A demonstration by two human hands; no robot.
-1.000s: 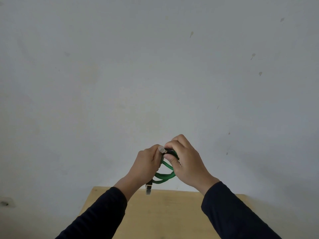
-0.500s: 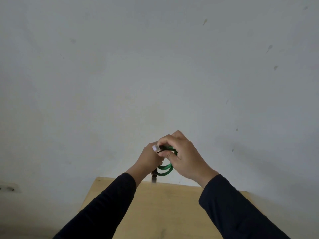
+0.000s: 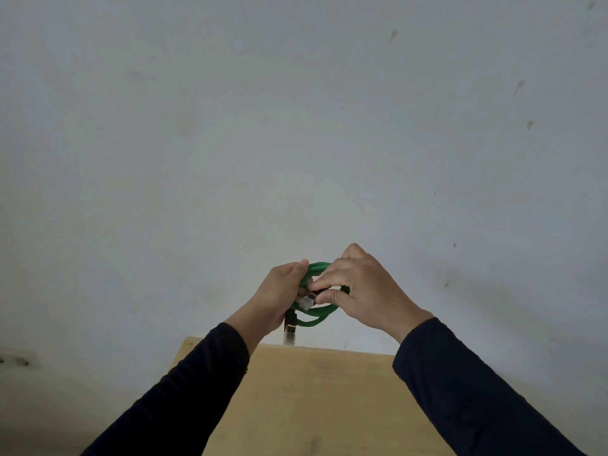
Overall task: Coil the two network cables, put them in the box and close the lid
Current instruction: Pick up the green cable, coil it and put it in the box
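Observation:
A green network cable (image 3: 317, 315) is wound into a small coil, held up in the air in front of the wall, above the far edge of the table. My left hand (image 3: 279, 296) grips the coil's left side. My right hand (image 3: 362, 291) pinches the silver plug end (image 3: 306, 302) against the coil with thumb and fingers. The other plug (image 3: 290, 327), dark with a clear tip, hangs down below my left hand. A second cable and the box are out of view.
A light wooden table (image 3: 316, 396) lies below my arms, its far edge against a plain grey-white wall (image 3: 296, 126). A wall socket (image 3: 16, 360) sits low at the far left. Dark sleeves cover both forearms.
My right hand has turned the silver plug end from the top of the coil down across its front. More green loop now shows above my fingers. Both hands stay raised at the same place.

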